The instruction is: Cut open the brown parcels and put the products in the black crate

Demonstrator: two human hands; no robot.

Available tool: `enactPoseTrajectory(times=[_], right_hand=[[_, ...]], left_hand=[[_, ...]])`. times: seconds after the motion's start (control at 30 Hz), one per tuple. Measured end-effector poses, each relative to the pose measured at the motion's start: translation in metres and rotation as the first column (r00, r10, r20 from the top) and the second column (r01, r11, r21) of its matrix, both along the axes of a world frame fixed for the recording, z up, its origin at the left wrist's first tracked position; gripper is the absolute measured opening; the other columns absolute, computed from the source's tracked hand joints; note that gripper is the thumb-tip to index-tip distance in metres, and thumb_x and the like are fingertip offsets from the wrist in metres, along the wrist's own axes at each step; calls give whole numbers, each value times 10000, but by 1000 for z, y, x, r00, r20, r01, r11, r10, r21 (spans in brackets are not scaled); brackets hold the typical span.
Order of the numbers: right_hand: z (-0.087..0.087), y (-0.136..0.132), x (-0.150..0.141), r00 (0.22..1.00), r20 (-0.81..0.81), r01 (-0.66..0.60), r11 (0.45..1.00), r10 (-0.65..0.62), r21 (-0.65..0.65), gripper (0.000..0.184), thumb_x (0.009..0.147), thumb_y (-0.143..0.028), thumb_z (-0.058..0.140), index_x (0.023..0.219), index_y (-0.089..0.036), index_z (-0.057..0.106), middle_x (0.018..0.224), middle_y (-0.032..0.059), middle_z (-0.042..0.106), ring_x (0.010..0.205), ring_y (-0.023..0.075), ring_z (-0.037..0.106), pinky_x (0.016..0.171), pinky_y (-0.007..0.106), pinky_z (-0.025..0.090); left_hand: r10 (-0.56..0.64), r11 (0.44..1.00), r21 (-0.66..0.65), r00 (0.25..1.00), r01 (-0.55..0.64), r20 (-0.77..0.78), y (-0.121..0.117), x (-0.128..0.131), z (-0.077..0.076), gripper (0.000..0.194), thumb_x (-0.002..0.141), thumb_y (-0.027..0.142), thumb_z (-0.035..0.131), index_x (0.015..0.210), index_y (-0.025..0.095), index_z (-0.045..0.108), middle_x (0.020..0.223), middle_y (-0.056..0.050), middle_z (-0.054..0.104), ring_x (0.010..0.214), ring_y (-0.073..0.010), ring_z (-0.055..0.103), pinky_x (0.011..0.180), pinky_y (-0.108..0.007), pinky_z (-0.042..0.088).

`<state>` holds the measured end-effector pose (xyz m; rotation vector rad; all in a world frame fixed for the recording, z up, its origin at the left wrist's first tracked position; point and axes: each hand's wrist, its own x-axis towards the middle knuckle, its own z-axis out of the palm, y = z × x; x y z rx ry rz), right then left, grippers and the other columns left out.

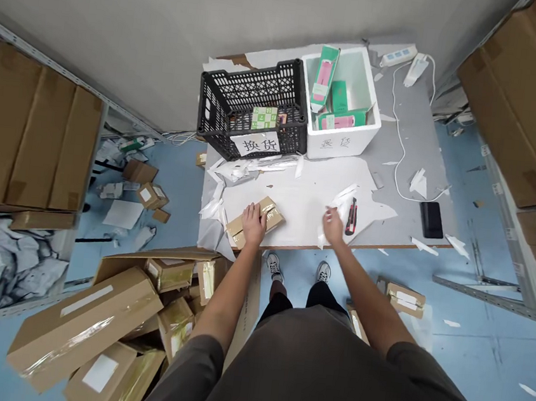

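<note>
The blue floor (480,369) spreads around you beneath a grey-topped table (417,152), and an open carton (147,252) of taped parcels (171,274) sits at your left. On the table, the black crate (220,145) contains a green-and-white box (261,117); the foam box (313,143) just beside it contains green-and-pink boxes (324,75). A small taped carton (273,217) lies near the table's front edge, your left hand (253,225) laid on top, fingers extended. Your right hand (333,225) is half-curled at the white scraps (345,198); I cannot tell whether it pinches one. Near it lies a utility knife (352,217).
</note>
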<state>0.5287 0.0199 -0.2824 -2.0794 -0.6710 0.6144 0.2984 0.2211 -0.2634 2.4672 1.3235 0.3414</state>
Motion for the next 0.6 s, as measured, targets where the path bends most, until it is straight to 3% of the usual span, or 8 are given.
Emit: enactPoseTrajectory(times=[0.1, 0.13, 0.27, 0.43, 0.5, 0.6], right_hand=[[26, 44, -62, 947, -38, -321, 946, 320, -35, 520, 1030, -294, 526, 1545, -243, 572, 1285, 93, 707, 952, 205, 703, 912, 350, 593], [34, 59, -83, 927, -22, -375, 923, 375, -83, 542, 1026, -312, 546, 1565, -256, 551, 1342, 99, 689, 1012, 221, 703, 949, 356, 580], [49, 100, -139, 935, 20, -333, 899, 353, -284, 532, 1062, -329, 500, 1588, -252, 524, 1446, 143, 625, 1189, 269, 672, 1014, 372, 543], [46, 119, -145, 954, 68, -249, 902, 291, -352, 497, 1116, -360, 401, 1584, -271, 545, 1359, 127, 643, 1147, 249, 681, 1010, 344, 530], [43, 133, -141, 949, 84, -258, 905, 302, -337, 495, 1122, -353, 388, 1584, -279, 552, 1295, 110, 655, 1129, 236, 680, 1019, 327, 522], [39, 168, -138, 930, 103, -311, 905, 353, -290, 480, 1117, -318, 395, 1552, -286, 597, 1185, 84, 663, 1086, 221, 678, 1024, 310, 514]], left_hand=[[69, 997, -24, 997, -70, -30, -9, 10, 10, 512, 1081, 398, 455, 1483, 111, 591, 1569, -238, 564, 1510, -362, 465, 1273, -583, 334], [80, 996, -38, 996, -82, -46, -9, 12, 14, 512, 1081, 391, 447, 1487, 113, 588, 1570, -238, 563, 1501, -364, 471, 1264, -577, 345], [2, 991, -135, 991, -20, -132, 5, 9, 32, 530, 1061, 358, 472, 1526, 118, 556, 1575, -226, 560, 1459, -360, 499, 1239, -543, 373], [-271, 938, -269, 946, 218, -180, 32, -30, 43, 594, 1043, 372, 516, 1611, 206, 467, 1693, -177, 426, 1463, -355, 488, 1194, -521, 413], [-306, 920, -301, 939, 250, -156, 39, -50, 41, 630, 1037, 382, 533, 1637, 221, 430, 1740, -175, 343, 1486, -358, 466, 1196, -517, 408], [-262, 920, -317, 963, 232, -55, 45, -76, 31, 690, 1018, 408, 583, 1654, 205, 408, 1765, -190, 274, 1518, -373, 436, 1216, -504, 392]])
